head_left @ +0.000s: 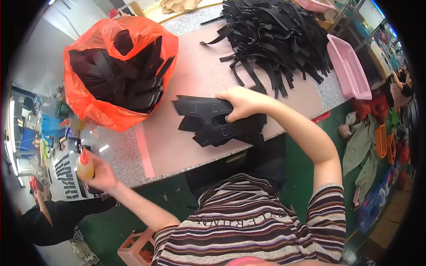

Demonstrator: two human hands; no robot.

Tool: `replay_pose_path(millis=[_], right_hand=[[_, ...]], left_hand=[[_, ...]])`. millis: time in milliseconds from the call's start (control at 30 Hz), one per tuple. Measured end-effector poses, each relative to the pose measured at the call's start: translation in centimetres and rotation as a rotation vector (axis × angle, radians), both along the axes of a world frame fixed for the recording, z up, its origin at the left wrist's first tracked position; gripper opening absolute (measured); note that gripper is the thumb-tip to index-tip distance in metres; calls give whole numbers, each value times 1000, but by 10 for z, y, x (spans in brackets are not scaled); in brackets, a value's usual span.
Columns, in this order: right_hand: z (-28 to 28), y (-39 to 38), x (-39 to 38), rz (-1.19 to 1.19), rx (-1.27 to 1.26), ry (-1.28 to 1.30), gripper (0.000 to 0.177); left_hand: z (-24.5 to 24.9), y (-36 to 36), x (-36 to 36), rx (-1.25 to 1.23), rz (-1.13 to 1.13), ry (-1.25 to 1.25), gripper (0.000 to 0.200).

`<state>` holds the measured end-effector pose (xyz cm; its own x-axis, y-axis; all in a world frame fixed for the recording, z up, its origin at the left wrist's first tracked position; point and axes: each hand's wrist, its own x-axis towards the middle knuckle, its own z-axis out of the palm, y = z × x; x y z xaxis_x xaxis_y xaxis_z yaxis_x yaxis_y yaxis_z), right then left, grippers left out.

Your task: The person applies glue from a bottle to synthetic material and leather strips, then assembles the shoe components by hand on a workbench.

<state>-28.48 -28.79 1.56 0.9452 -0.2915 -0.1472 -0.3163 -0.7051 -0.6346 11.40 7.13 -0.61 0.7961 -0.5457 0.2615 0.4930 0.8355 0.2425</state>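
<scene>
My left hand (103,172) is off the table's left side, fingers wrapped round a squeeze bottle (85,170). The bottle has a pointed red tip and yellowish contents, and it stands nearly upright. On the pink mat (195,73), my right hand (246,102) grips a loose pile of flat black cut pieces (202,111) by its upper edge. The thumb is at an oval cutout in the top piece, whose surface carries pale bracket-shaped marks. Part of the pile is hidden under my right hand and forearm.
A red plastic bag (166,44) full of black pieces stands at the back left. Black strips (279,40) are heaped at the back right beside a pink basket (350,66). A pink stool (133,250) is below. A person in black (57,221) is at the left.
</scene>
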Motion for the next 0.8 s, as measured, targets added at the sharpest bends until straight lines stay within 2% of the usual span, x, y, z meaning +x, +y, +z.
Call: replay_pose_path(millis=[33,67,133,233,267,300,367,400,433,500,567,633,667,767,800], right_hand=[[11,0,-1,53,60,-43,51],[28,3,4,117,-34,6,45],[66,14,16,302,-358,64,38],[66,36,49,516,-805,148,24],[70,49,58,610,-1101,215,17],[63,53,63,733,-1395,252,23],[30,40,79,850,-1502,81,31],[2,27,85,782,-1375,-29,39],[-20,14,78,596,-1146,-298,47],[-8,16,44,222,-817,-409,59],[-15,26,14,-80,-687,-306,67],[-27,52,-18,-303,-315,-426,70],[-36,67,-25,-374,-282,-393,73],[-63,83,-32,-469,-288,-380,77],[-66,82,-32,-469,-312,-391,76]], left_hand=[[17,6,-23,32,38,-35,82],[30,18,-36,74,-4,-77,85],[55,25,-64,126,-73,-231,92],[66,28,-83,142,-45,-302,91],[68,27,-87,233,47,-332,92],[67,20,-94,255,91,-320,93],[59,4,-108,291,175,-300,94],[53,0,-111,317,117,-332,93],[52,-6,-117,317,47,-438,93],[50,-26,-135,322,-84,-635,94],[51,-38,-147,511,64,-825,94],[46,-42,-149,746,251,-967,94],[57,-60,-168,903,351,-1025,88],[58,-96,-177,974,527,-1424,89],[59,-106,-180,910,438,-1390,104]])
